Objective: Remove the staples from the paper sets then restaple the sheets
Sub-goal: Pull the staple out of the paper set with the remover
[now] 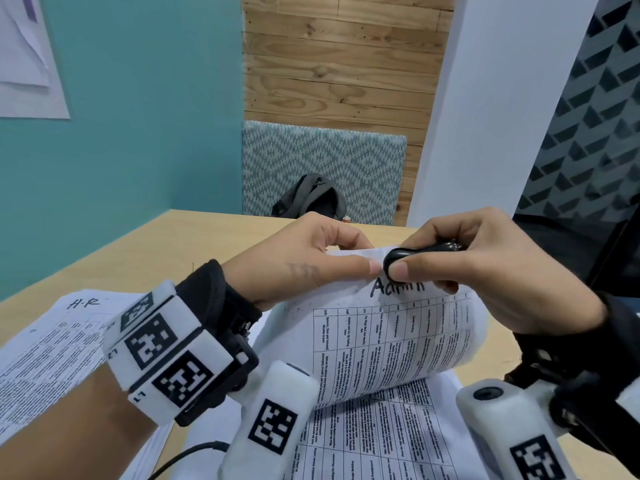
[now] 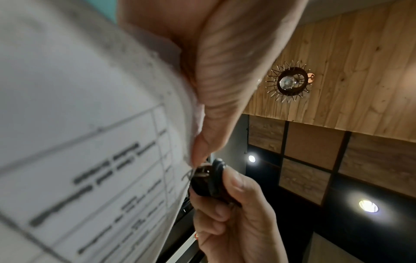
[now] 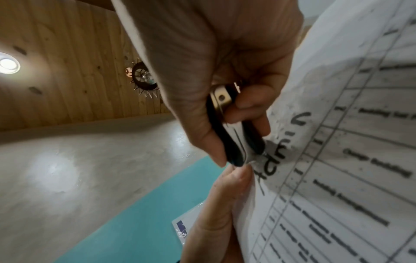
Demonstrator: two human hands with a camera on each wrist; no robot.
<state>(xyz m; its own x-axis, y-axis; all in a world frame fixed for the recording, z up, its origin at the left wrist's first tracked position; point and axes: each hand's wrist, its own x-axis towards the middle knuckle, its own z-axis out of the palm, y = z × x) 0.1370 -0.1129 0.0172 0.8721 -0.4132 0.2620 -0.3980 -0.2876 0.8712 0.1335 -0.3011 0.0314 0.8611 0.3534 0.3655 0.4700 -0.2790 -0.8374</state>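
Observation:
A stapled paper set marked "Admin" (image 1: 388, 327) is lifted and curled above the wooden table (image 1: 145, 251). My left hand (image 1: 311, 258) pinches its top corner between thumb and forefinger. My right hand (image 1: 485, 268) squeezes a black staple remover (image 1: 415, 254) at that same corner, right beside my left fingertips. In the right wrist view the staple remover (image 3: 231, 135) has its claws on the paper set (image 3: 337, 142) edge, where a small staple shows. In the left wrist view the staple remover (image 2: 207, 179) sits against the paper set (image 2: 90, 142) under my left thumb.
A second paper set marked "H-R" (image 1: 52, 344) lies flat at the left. More printed sheets (image 1: 381, 441) lie under the lifted set. A grey backpack (image 1: 311, 197) sits beyond the table's far edge. A black cable (image 1: 187, 455) runs at the near edge.

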